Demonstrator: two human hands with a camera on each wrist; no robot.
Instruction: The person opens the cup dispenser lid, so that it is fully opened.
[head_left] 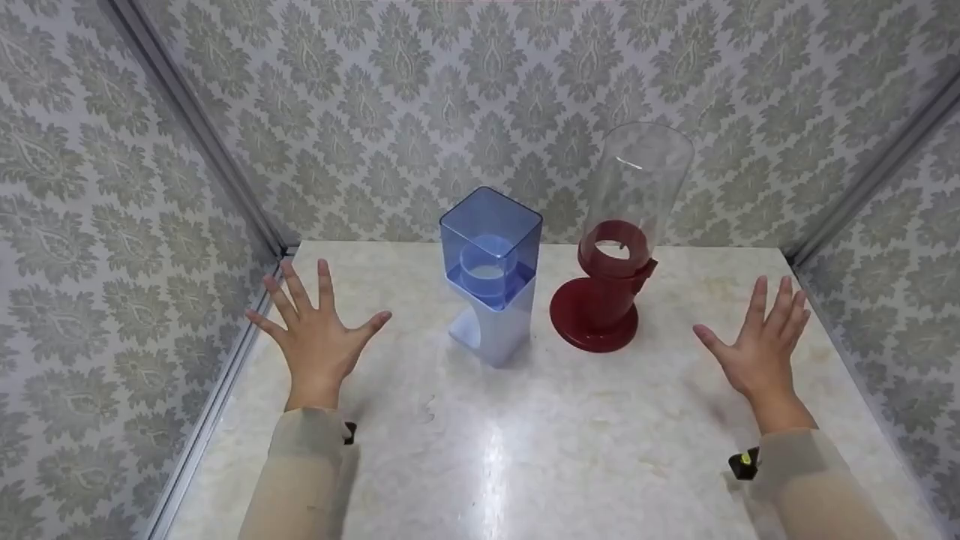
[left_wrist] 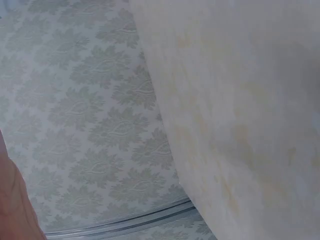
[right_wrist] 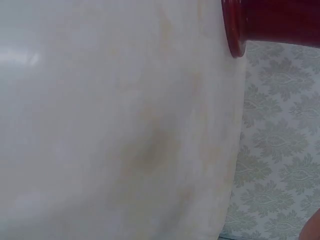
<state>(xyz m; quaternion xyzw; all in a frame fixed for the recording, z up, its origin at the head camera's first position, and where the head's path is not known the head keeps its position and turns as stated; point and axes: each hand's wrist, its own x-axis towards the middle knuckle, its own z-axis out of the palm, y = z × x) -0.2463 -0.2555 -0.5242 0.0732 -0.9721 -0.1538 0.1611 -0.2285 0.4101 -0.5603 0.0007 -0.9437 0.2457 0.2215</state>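
Both hands hover over the table with fingers spread, holding nothing. The left hand (head_left: 319,341) is at the left side, nearest to a blue and white dispenser (head_left: 506,322) with a square, see-through blue container (head_left: 491,221) on top. On the right, the right hand (head_left: 765,349) is apart from a dark red dispenser (head_left: 611,300) with a round base and a tall clear cylinder (head_left: 641,176) open at the top. Part of the red dispenser (right_wrist: 280,20) shows at the upper right of the right wrist view. Only an edge of the left hand (left_wrist: 17,210) enters the left wrist view.
The marbled, glossy table (head_left: 420,450) has patterned wallpaper walls (head_left: 495,112) on its left, back and right. Metal corner strips (head_left: 202,142) run up where the walls meet. Both dispensers stand upright side by side near the back edge.
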